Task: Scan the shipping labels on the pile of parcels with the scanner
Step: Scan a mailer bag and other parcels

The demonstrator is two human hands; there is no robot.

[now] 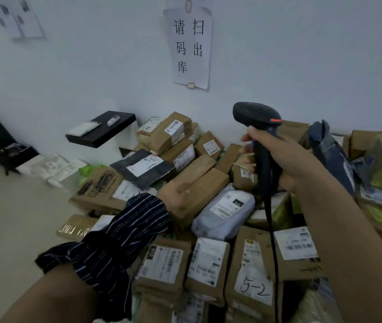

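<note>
A heap of parcels fills the floor against the wall, mostly brown cardboard boxes with white shipping labels. My right hand (280,157) grips the handle of a black barcode scanner (258,127), held upright above the heap, its head pointing left and its cable hanging down. My left hand (173,197) rests on a long brown box (199,190) in the middle of the pile, its fingers blurred, so a grip is unclear. Just right of that box lies a grey poly bag (222,213) with its label facing up. A dark striped sleeve is bunched at my left wrist.
A black shelf (101,131) juts from the wall at left, holding a white pad and a small white object. A paper notice (190,47) hangs on the wall above. A dark blue bag (332,155) and yellow-green parcels lie at right. Bare floor (10,217) lies at left.
</note>
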